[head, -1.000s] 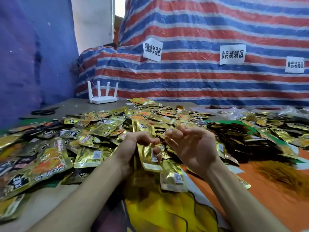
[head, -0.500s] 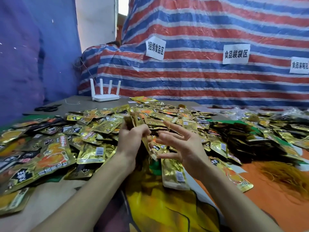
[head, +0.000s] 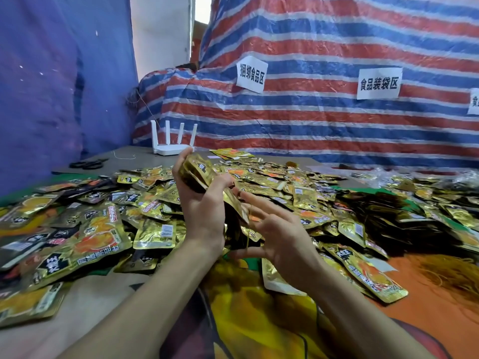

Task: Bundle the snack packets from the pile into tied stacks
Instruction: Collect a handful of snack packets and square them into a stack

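My left hand (head: 204, 203) grips a stack of gold snack packets (head: 199, 169), held upright and tilted above the table. Just right of it, my right hand (head: 277, 237) has its fingers spread, with a thin yellow rubber band (head: 249, 229) stretched over them beside the stack's lower end. A wide pile of loose gold and black snack packets (head: 272, 182) covers the table behind and to both sides of my hands.
A heap of yellow rubber bands (head: 451, 273) lies on the orange cloth at the right. A white router (head: 172, 149) and black scissors (head: 88, 164) sit at the table's far left. A striped tarp (head: 324, 112) with paper signs forms the back wall.
My left hand has raised the stack higher and tipped it upright. My right hand has opened its fingers wider, stretching the band next to the stack.
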Available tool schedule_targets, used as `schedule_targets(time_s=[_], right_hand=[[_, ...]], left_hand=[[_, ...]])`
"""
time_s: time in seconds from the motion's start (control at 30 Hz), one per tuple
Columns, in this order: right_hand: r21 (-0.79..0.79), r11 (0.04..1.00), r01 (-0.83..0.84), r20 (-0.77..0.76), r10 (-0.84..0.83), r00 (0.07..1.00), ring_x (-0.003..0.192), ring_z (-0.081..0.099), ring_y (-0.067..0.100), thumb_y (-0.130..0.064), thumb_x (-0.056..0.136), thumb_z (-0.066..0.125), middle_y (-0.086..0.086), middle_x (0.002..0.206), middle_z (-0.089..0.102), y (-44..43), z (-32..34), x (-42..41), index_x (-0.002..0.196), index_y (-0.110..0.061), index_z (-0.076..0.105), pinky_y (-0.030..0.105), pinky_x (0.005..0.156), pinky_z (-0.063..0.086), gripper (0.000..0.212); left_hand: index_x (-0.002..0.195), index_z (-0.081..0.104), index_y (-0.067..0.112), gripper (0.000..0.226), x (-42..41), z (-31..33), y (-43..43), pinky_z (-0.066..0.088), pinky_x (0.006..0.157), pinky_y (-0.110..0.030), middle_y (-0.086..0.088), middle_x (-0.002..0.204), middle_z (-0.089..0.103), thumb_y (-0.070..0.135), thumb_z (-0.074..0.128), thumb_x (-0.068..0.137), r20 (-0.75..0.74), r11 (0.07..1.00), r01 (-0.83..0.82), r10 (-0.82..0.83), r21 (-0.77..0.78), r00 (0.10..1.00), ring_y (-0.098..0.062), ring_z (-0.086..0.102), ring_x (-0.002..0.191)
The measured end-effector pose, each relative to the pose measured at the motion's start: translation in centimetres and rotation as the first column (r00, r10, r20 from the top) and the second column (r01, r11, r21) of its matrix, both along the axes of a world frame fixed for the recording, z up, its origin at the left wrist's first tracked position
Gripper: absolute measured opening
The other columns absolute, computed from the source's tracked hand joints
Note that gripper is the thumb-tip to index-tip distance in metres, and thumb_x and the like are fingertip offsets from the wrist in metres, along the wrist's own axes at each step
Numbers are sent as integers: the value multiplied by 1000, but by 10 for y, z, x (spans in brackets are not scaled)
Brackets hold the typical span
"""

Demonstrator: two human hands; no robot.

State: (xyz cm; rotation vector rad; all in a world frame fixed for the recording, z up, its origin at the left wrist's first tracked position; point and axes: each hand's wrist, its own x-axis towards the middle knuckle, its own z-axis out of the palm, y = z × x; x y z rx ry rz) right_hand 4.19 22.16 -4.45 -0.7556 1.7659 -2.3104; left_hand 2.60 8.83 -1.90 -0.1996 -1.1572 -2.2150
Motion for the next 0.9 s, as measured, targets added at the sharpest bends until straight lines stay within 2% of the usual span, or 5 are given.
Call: schedule_targets(time_s=[0.1,0.2,0.37,0.53,0.9], right_hand=[[-33,996,88,-61,-90,994,118,67,21,11,95,41,1,136,66,0,0,3,121,-21,75,55,70,62,54],[12,993,121,-119,-119,986,109,72,24,4,93,66,3,126,72,-5,-6,3,128,-21,70,50,68,64,44],[-12,992,125,-105,-125,987,114,70,17,-9,68,92,-13,119,74,-4,-5,4,119,-34,75,47,71,64,59],[84,970,229,-201,-208,957,122,64,11,-17,69,91,-15,129,68,-14,-7,7,131,-38,67,47,81,63,70],[138,881,453,-251,-411,876,93,68,-7,-37,50,87,-16,105,73,0,0,7,110,-18,70,13,67,53,65]], left_hand=[[122,55,45,65,0,5,-3,59,82,-60,-16,114,66,23,75,65,6,999,-13,13,31,1000,-38,69,98],[125,53,41,63,3,4,-2,62,75,-50,1,85,71,18,73,70,-34,1000,-17,18,24,999,-21,71,74],[122,55,46,67,3,7,-4,54,93,-63,-13,122,62,26,76,62,0,996,-49,49,80,999,-36,66,107],[130,48,46,65,6,1,4,55,95,-52,-1,120,64,28,73,73,45,997,-69,67,46,997,-19,69,103],[124,64,8,51,15,-7,17,60,76,-47,-13,109,75,45,70,89,344,831,465,-551,305,760,-35,75,92]])
